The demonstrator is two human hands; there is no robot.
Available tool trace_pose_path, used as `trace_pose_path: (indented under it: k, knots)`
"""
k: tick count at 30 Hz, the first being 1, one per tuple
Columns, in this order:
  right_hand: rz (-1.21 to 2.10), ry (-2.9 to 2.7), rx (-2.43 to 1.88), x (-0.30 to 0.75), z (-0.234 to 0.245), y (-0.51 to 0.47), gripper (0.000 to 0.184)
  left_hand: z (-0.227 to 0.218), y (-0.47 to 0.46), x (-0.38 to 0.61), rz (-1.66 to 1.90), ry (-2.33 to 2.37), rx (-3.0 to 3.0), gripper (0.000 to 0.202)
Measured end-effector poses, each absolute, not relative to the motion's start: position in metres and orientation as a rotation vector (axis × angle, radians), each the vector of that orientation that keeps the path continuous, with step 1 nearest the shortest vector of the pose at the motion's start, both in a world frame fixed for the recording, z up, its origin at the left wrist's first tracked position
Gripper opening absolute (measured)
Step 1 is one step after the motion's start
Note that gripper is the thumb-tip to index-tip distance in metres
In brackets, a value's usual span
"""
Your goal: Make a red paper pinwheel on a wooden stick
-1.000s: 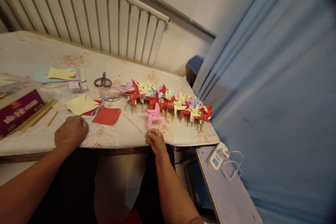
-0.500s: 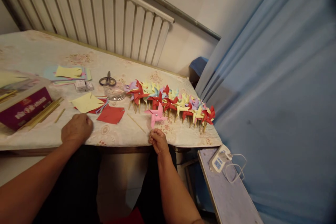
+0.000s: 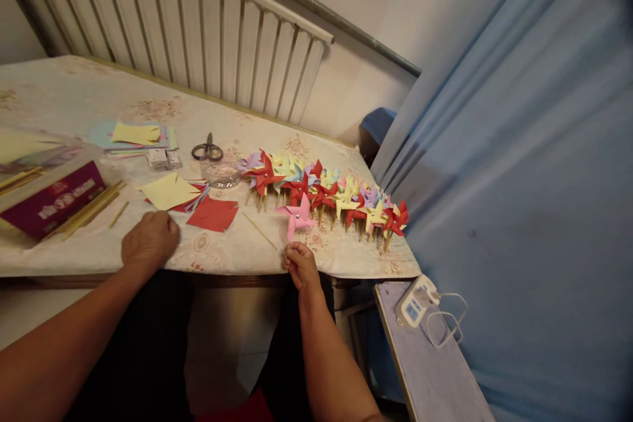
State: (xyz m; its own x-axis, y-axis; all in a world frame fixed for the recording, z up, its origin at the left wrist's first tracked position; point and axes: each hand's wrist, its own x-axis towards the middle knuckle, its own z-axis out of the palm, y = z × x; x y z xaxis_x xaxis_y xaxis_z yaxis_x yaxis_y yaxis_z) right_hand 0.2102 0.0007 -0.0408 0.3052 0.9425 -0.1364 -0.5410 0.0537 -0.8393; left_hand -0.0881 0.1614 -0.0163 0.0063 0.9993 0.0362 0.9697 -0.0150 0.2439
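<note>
My right hand (image 3: 299, 265) is closed at the table's front edge, pinching the stick of a pink paper pinwheel (image 3: 297, 215) that stands just above it. Behind the pinwheel lies a long row of several finished pinwheels (image 3: 326, 191) in red, yellow, blue and purple. My left hand (image 3: 150, 237) rests on the tablecloth as a loose fist, near a red paper square (image 3: 213, 213) and a yellow paper square (image 3: 168, 190). A thin wooden stick (image 3: 260, 231) lies between my hands.
Scissors (image 3: 208, 150) and a small glass dish (image 3: 221, 175) sit mid-table. A purple box (image 3: 52, 199) and a bundle of sticks (image 3: 91, 208) lie at the left, a paper stack (image 3: 136, 136) farther back. A radiator (image 3: 198, 33) stands behind; a blue curtain (image 3: 519, 178) and a white device (image 3: 414, 300) are at the right.
The view has drifted slightly, shifting everything a little to the right in frame. Both hands keep their places; the pink pinwheel stays in my right hand.
</note>
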Motion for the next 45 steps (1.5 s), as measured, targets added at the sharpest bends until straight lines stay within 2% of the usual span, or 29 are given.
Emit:
trace_pose_path:
  k: [15, 22, 45]
  knots:
    - [1.226, -0.512, -0.965, 0.2079, -0.0384, 0.0002, 0.024, -0.0196, 0.1610, -0.0894, 0.284, 2.111, 2.148, 0.048]
    - [1.244, -0.496, -0.996, 0.2068, -0.0396, -0.0003, 0.026, -0.0216, 0.1612, -0.0900, 0.314, 2.109, 2.125, 0.040]
    - [1.297, -0.492, -1.111, 0.2039, -0.0433, 0.0001, 0.016, -0.0246, 0.1621, -0.0910, 0.301, 2.174, 2.142, 0.039]
